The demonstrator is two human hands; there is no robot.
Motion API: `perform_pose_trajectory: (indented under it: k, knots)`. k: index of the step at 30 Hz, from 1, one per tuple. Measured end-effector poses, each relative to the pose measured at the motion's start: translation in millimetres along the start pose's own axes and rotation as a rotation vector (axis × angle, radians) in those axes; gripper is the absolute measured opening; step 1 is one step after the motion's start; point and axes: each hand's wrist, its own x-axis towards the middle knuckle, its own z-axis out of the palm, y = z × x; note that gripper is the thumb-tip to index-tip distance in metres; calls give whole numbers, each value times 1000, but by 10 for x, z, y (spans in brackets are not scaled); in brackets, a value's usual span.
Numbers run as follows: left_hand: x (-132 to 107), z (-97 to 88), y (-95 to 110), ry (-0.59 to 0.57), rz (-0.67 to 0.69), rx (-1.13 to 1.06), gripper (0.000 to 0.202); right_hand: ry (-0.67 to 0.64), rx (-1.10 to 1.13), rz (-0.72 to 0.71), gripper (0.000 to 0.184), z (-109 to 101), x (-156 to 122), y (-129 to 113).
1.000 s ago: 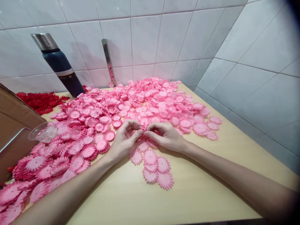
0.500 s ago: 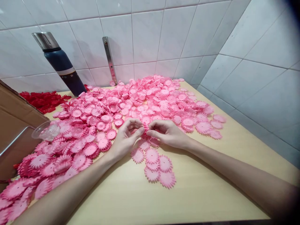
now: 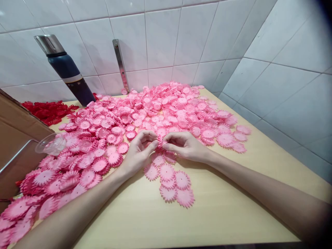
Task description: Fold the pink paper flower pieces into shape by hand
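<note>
Between my two hands is a small stack of pink scallop-edged discs [image 3: 160, 140], seen edge-on and partly hidden by fingers. My left hand [image 3: 142, 148] pinches its left side with thumb and curled fingers. From the right, my right hand [image 3: 184, 147] pinches the same stack between thumb and fingertips. Just below the hands, several loose pink discs [image 3: 168, 172] lie flat on the table, each with a tiny centre hole. A large heap of the same pink discs [image 3: 166, 107] spreads behind the hands and down the left side.
A dark blue bottle [image 3: 70, 74] with a steel cap stands at the back left. Near it lie red pieces [image 3: 48, 111]. A clear plastic cup [image 3: 52, 144] rests by a cardboard box [image 3: 20, 138]. White tiled walls [image 3: 166, 41] bound the wooden table [image 3: 220, 207].
Both hands keep their pinch on the stack, with only a slight shift of the fingers. The loose discs and the heap look the same.
</note>
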Motion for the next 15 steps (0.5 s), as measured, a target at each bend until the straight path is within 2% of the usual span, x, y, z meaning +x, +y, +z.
perform_pose_trajectory:
  k: [9,15]
  knots:
    - [-3,-20,-23,2,-19,-33,12,-8,-3,-2,13,-15,6,-9]
    - [-9,-35,-17,-58,-57,-27,9,21,7,27,11,-5,-1,-9]
